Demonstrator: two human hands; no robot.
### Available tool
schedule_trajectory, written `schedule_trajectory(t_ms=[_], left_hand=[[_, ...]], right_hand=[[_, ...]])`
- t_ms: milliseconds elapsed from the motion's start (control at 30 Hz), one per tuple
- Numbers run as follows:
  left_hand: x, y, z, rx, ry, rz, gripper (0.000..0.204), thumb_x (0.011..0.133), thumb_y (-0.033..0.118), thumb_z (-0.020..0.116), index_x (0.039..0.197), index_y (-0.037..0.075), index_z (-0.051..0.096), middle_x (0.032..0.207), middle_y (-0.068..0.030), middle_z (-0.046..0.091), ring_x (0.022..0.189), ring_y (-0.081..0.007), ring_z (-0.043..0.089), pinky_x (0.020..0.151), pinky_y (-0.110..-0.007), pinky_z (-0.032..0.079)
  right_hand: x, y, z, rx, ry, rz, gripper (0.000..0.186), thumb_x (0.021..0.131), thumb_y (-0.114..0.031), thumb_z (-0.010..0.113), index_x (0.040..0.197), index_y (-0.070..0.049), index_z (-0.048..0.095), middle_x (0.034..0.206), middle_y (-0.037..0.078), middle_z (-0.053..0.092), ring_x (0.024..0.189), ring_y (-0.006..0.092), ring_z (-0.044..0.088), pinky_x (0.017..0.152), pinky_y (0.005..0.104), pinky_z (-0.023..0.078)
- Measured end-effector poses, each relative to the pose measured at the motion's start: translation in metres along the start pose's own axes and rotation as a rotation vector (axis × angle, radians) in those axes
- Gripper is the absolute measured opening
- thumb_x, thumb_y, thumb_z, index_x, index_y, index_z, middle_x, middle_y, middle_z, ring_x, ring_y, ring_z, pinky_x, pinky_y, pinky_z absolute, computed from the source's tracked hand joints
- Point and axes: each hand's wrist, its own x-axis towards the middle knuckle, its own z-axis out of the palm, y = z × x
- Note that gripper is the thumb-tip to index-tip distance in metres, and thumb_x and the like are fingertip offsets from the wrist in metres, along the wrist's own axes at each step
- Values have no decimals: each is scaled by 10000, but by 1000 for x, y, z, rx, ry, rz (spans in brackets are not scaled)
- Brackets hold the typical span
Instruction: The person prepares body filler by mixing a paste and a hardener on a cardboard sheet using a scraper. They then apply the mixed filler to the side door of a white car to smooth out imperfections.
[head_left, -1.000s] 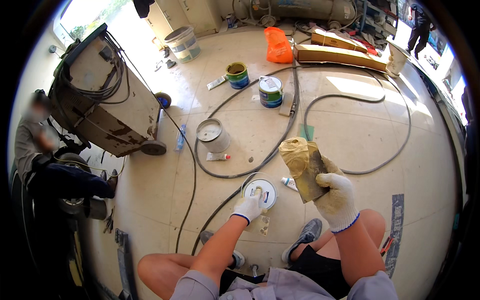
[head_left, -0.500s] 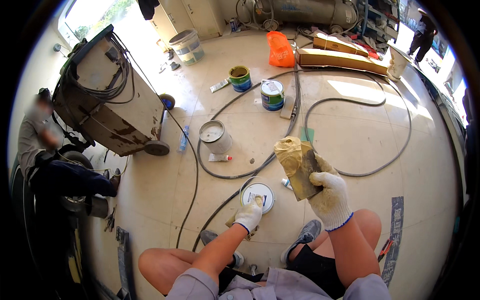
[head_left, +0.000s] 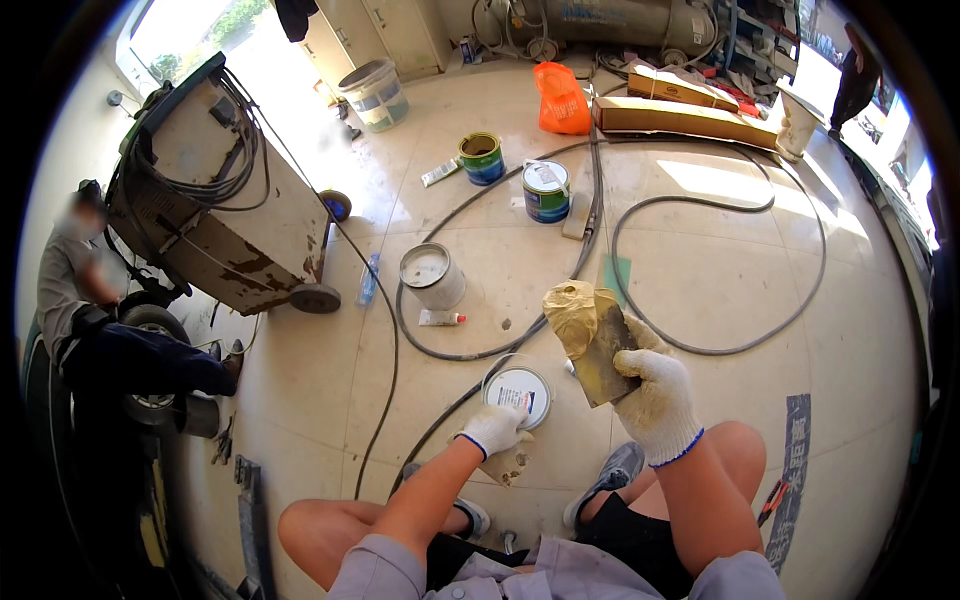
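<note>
My right hand (head_left: pixel 658 395), in a white knit glove soiled with tan paste, grips a flat metal scraper (head_left: pixel 612 366) with the thumb across its face. A thick lump of tan putty (head_left: pixel 573 312) covers the scraper's far left end. My left hand (head_left: pixel 494 428), also gloved, closes around a second flat, putty-smeared scraper (head_left: pixel 507 464) that shows below the fingers; part of it is hidden. Just beyond the left hand stands a can with a white lid (head_left: pixel 518 391) and wire handle, its near edge covered by the glove. A small tube is mostly hidden behind the right scraper.
Black hose (head_left: pixel 455 355) loops over the tiled floor. An open grey can (head_left: pixel 432 276), a tube (head_left: pixel 441 318), and two green-blue cans (head_left: pixel 482 158) (head_left: pixel 545 192) stand ahead. A wheeled machine (head_left: pixel 225 200) and a seated person (head_left: pixel 75 270) are at left. Cardboard boxes (head_left: pixel 685 118) lie far right.
My left hand has turned, and its scraper now shows more below the fingers. The right hand's loaded scraper has shifted slightly left and nearer.
</note>
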Motion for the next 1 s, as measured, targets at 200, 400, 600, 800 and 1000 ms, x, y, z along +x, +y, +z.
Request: schedule_trajectory(t_ms=[200,400,600,800,1000], left_hand=[[20,11,-25,-162,51,-340,536,921,410,746,1324,77,629,1082,-243,758,948,-430,745,817,-538,588],[23,-11,-39,-334,279,-522,612,1000,580,621,1171,1,721,1156,-275,731,1020,-409,736,898,-496,574],[-17,-14,-108,-1633,300,-772,585,1065,562,583,1334,49,667,1183,-129,761,999,-291,751,862,-440,611],[-54,46,-166,-2363,492,-428,497,1137,379,456,1459,9,534,1358,-190,673,1185,-359,711,1008,-555,594],[-45,83,-155,-2415,760,-412,471,1133,352,414,1475,35,485,1400,-186,627,1248,-333,670,1064,-521,574]], right_hand=[[-2,8,9,-67,79,-46,665,813,35,464,1476,81,483,1385,214,624,1249,351,666,1088,463,567],[-3,12,2,-86,34,-112,669,827,-42,504,1489,53,492,1386,164,620,1273,299,643,1079,425,561],[-1,25,7,-188,18,-157,700,824,-28,500,1518,54,467,1403,165,605,1270,298,642,1085,419,552],[-3,31,41,-276,-6,-131,638,830,55,529,1466,19,549,1336,142,662,1214,262,670,1101,396,536],[-9,77,33,-470,-264,-333,514,914,195,496,1374,14,638,1382,156,670,1330,259,628,1183,431,466]])
